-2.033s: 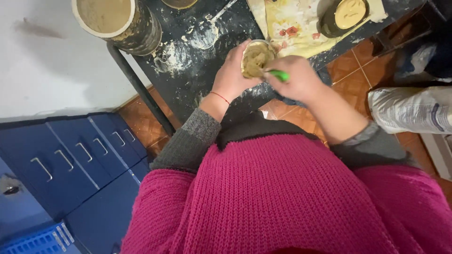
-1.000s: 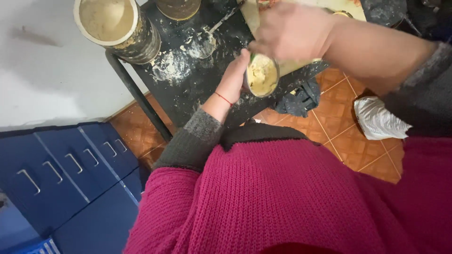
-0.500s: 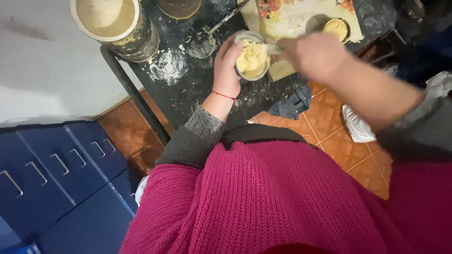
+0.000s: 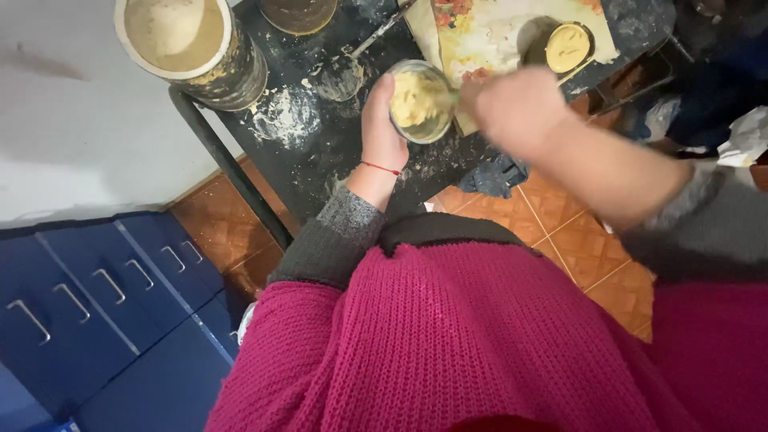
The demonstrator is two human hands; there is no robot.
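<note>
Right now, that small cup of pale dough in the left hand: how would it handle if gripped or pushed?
The small cup looks rigid and light: the left hand alone holds it tilted. The dough seems stiff and sticky, since it stays heaped. Floury smears on the black table suggest a slick outside.

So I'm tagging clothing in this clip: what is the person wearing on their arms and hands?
Both hands are bare. The left hand has a thin red thread bracelet at the wrist. Both arms wear grey knit sleeves under a magenta knitted overgarment. The right hand is motion-blurred.
</note>
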